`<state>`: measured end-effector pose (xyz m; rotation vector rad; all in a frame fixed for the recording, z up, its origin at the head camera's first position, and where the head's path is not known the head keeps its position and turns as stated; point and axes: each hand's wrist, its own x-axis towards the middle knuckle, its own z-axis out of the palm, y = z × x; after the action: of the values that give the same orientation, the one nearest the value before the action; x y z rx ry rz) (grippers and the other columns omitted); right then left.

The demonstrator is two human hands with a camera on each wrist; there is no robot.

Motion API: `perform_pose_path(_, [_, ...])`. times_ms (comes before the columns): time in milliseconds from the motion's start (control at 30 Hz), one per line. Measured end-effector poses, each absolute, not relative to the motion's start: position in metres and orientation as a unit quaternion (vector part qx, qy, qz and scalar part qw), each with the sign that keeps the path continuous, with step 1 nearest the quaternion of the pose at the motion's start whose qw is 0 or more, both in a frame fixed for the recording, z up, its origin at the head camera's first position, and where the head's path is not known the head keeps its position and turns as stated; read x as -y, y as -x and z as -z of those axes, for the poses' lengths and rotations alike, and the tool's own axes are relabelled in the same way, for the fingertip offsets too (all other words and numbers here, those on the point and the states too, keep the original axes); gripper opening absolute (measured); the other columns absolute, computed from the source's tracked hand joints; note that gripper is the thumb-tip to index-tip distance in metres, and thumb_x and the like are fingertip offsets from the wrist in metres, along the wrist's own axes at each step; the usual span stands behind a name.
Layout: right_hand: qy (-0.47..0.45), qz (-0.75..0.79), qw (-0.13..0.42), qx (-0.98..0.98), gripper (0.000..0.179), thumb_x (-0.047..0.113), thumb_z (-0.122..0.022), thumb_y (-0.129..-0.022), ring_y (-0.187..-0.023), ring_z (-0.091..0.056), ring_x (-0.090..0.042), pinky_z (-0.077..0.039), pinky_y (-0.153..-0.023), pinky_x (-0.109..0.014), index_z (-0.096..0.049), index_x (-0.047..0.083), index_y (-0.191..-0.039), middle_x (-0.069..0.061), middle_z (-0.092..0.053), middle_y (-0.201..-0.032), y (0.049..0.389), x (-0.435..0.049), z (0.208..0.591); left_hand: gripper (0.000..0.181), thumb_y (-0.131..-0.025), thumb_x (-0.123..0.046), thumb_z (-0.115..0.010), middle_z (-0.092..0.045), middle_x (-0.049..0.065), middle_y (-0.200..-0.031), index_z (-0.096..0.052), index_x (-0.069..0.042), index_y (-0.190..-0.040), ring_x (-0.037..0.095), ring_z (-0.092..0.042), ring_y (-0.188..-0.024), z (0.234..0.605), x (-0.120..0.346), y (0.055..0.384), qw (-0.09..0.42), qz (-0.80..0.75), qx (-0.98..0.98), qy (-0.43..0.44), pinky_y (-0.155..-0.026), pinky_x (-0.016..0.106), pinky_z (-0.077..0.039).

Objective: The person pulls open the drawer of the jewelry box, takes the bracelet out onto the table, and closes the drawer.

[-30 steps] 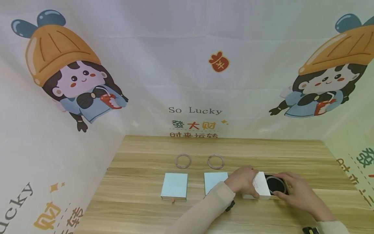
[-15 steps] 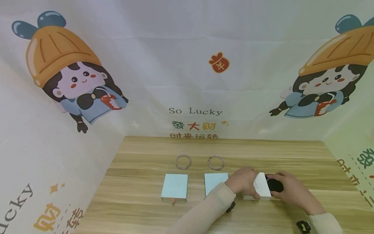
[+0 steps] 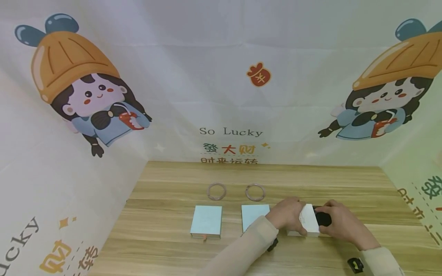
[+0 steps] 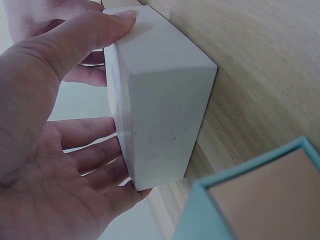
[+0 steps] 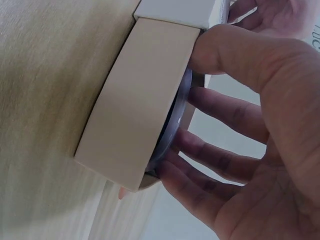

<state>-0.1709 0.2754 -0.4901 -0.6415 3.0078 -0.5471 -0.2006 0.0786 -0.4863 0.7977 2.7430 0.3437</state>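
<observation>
My left hand [image 3: 287, 214] grips a white box sleeve [image 4: 165, 115], its thumb on one side and fingers on the other. A pale drawer [image 5: 130, 95] sticks out of the sleeve's right end, with a black lining [image 3: 323, 219] inside. In that drawer lies a lavender-grey bangle [image 5: 174, 125], seen in the right wrist view. My right hand [image 3: 342, 222] holds the bangle at its rim, fingertips along the curve and thumb near the sleeve's mouth. In the head view this hand covers the bangle and the drawer's far end.
Two pale-blue boxes stand to the left: one box [image 3: 206, 219] with an orange tab, another box [image 3: 253, 215] partly behind the left forearm. Behind them lie a left bangle [image 3: 208, 191] and a right bangle [image 3: 264, 191] on the wooden table [image 3: 172, 174]. Printed cloth walls surround it.
My right hand has shifted left toward the sleeve and closed in over the drawer, now hiding the bangle that showed in the head view. My left hand keeps its hold.
</observation>
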Motion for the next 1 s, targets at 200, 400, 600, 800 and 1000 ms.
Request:
perform_pose_path(200, [0.205,0.186,0.003,-0.961,0.053,0.019,-0.091,-0.067,-0.092,-0.065,-0.029,-0.057,-0.073,-0.043,-0.075,0.000,-0.113,-0.016,-0.065,-0.106,0.172,-0.277,0.494,0.084,-0.070,-0.047,-0.093,-0.060,-0.008,-0.139,-0.059,-0.024,-0.143,0.004,-0.058,-0.113,0.490,-0.079,0.200,0.130,-0.125,-0.946,-0.270,-0.094,0.017,-0.049])
perform_pose_path(400, [0.202,0.200,-0.006,-0.959,0.052,0.019,-0.093,-0.064,-0.093,-0.063,-0.029,-0.057,-0.076,-0.045,-0.075,0.003,-0.110,-0.015,-0.064,-0.107,0.171,-0.279,0.493,0.087,-0.071,-0.048,-0.092,-0.055,-0.006,-0.149,-0.056,-0.024,-0.147,0.009,-0.055,-0.131,0.491,-0.079,0.199,0.133,-0.127,-0.946,-0.266,-0.105,0.020,-0.047])
perform_pose_path(600, [0.200,0.215,-0.023,-0.956,0.048,0.015,-0.091,-0.065,-0.087,-0.058,-0.022,-0.050,-0.065,-0.029,-0.075,0.006,-0.109,-0.013,-0.063,-0.104,0.172,-0.284,0.486,0.089,-0.072,-0.049,-0.091,-0.052,-0.005,-0.154,-0.054,-0.024,-0.149,0.012,-0.051,-0.139,0.491,-0.078,0.198,0.132,-0.126,-0.946,-0.267,-0.111,0.022,-0.044])
perform_pose_path(800, [0.212,0.207,-0.047,-0.954,0.046,0.015,-0.089,-0.070,-0.089,-0.062,-0.029,-0.055,-0.069,-0.041,-0.074,0.003,-0.112,-0.017,-0.065,-0.106,0.179,-0.286,0.475,0.091,-0.072,-0.052,-0.090,-0.050,-0.006,-0.156,-0.051,-0.026,-0.151,0.012,-0.049,-0.142,0.492,-0.078,0.199,0.132,-0.122,-0.948,-0.263,-0.113,0.026,-0.044])
perform_pose_path(1000, [0.211,0.215,-0.053,-0.952,0.046,0.016,-0.086,-0.077,-0.098,-0.064,-0.039,-0.057,-0.078,-0.055,-0.072,0.001,-0.118,-0.020,-0.064,-0.112,0.193,-0.280,0.463,0.092,-0.072,-0.053,-0.090,-0.049,-0.006,-0.156,-0.051,-0.026,-0.151,0.013,-0.050,-0.141,0.491,-0.077,0.200,0.135,-0.121,-0.948,-0.260,-0.112,0.027,-0.045])
